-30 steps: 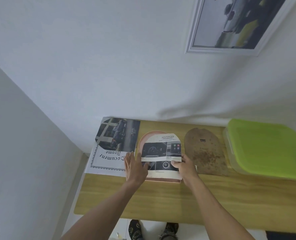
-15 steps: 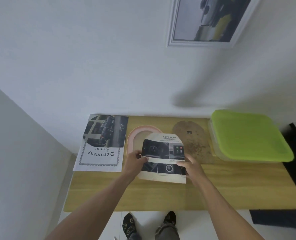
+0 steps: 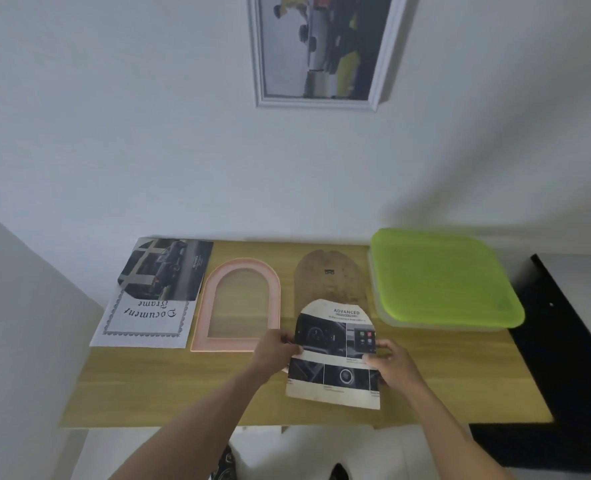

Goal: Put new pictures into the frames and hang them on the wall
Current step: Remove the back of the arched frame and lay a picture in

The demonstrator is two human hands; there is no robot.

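**Arch-cut print is floppy, so two hands on the edges it is**

Head cam, the only view here: the person is holding the arch-topped paper print with car dashboard photos (image 3: 335, 355) just above the light wooden tabletop (image 3: 183, 386), in front of the brown arch-shaped backing board (image 3: 328, 277). The left hand (image 3: 275, 351) is pinching the print's left edge and the right hand (image 3: 392, 362) is pinching its right edge, thumbs on top.

The empty pink arch-shaped frame (image 3: 202, 306) is lying flat just left of the print, apart from it. Further left a white "Document Frame" insert sheet (image 3: 145, 323) is sitting with a dark car photo page (image 3: 167, 268) overlapping its far end. A lime green plastic lid on a clear container (image 3: 439, 275) is off to the right, and a white-framed picture (image 3: 321, 50) is already hanging on the wall.

My guess on handling: the print is thin, light and bendy, so it's going to sag or crease if grabbed one-handed or by a corner. Gripping both side edges mid-height looks right. The frame looks rigid and light; I'd take it by the side rails.
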